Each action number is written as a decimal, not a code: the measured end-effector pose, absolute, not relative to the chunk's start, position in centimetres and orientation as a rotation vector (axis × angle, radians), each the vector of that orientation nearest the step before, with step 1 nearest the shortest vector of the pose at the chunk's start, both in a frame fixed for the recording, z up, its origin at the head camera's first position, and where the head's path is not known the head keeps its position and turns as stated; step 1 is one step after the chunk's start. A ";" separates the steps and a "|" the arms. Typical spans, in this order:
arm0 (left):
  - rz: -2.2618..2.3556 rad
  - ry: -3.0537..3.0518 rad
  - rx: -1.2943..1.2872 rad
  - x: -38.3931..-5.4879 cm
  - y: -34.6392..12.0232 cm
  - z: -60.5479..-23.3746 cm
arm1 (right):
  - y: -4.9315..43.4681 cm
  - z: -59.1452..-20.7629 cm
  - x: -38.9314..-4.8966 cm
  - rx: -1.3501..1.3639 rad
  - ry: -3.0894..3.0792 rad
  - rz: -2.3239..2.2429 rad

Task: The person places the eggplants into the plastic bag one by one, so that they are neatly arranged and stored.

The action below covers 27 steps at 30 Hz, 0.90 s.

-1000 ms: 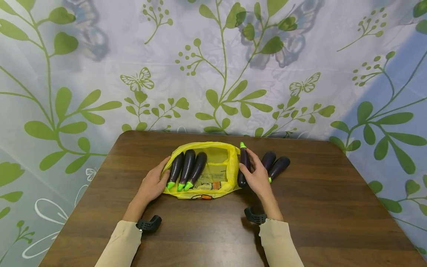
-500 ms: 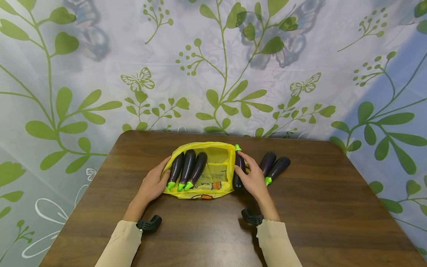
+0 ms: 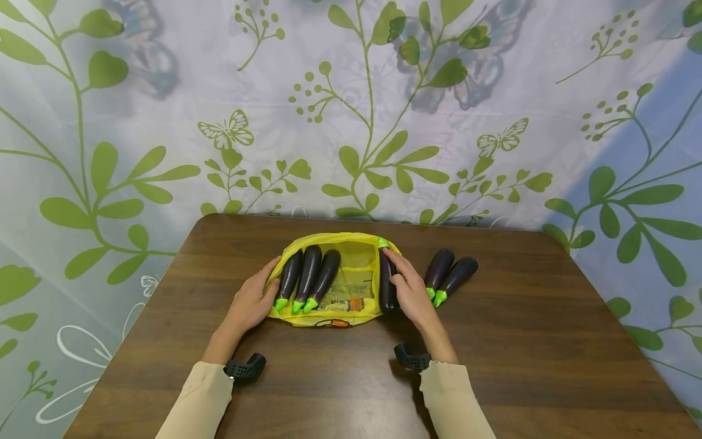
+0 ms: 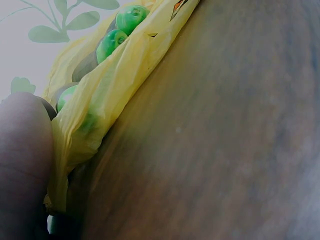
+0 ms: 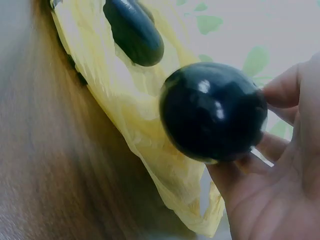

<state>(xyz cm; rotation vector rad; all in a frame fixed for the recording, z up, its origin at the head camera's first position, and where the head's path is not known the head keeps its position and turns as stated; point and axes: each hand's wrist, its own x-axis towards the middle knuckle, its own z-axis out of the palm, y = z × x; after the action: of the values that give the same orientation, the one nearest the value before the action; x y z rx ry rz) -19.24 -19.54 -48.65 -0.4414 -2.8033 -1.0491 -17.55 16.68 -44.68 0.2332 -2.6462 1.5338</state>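
A yellow plastic bag lies on the table with its mouth held wide. Three dark purple eggplants rest side by side in its left part, green stem ends toward me. My left hand grips the bag's left edge; in the left wrist view the thumb lies against the yellow plastic. At the bag's right rim, my right hand holds another eggplant between thumb and fingers, its green stem pointing away. From the right wrist, this eggplant's rounded end appears above the bag's edge.
Two more eggplants lie on the brown wooden table right of my right hand. Behind the table's far edge hangs a white cloth printed with green leaves and butterflies. Black wrist mounts sit on both wrists.
My right hand has carried its eggplant left, from beside the bag to its right rim. The two loose eggplants are now less hidden by that hand. My left hand has stayed still.
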 end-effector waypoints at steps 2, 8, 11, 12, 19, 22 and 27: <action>-1.045 -2.801 -0.442 -19.2 -19.6 -48.7 | 16.6 -44.7 -17.6 0.237 -2.640 1.551; -1.054 -2.805 -0.440 -19.2 -19.6 -48.7 | 16.3 -44.9 -17.7 0.248 -2.645 1.546; -1.059 -2.802 -0.443 -19.2 -19.5 -48.7 | 16.2 -45.0 -17.7 0.233 -2.647 1.563; -1.059 -2.799 -0.446 -19.3 -19.5 -48.7 | 16.1 -44.9 -17.7 0.231 -2.650 1.563; -1.050 -2.801 -0.439 -19.3 -19.5 -48.7 | 15.7 -45.2 -17.7 0.245 -2.670 1.540; -1.035 -2.804 -0.430 -19.3 -19.5 -48.7 | 15.5 -45.3 -17.7 0.264 -2.655 1.551; -1.023 -2.798 -0.424 -19.3 -19.5 -48.7 | 15.2 -45.5 -17.7 0.288 -2.642 1.557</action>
<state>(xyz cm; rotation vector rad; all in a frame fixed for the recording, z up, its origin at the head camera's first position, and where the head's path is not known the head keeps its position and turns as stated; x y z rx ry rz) -19.32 -19.52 -48.73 -0.4241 -2.7981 -1.0225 -17.75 15.21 -45.52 0.2882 -2.6420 1.5574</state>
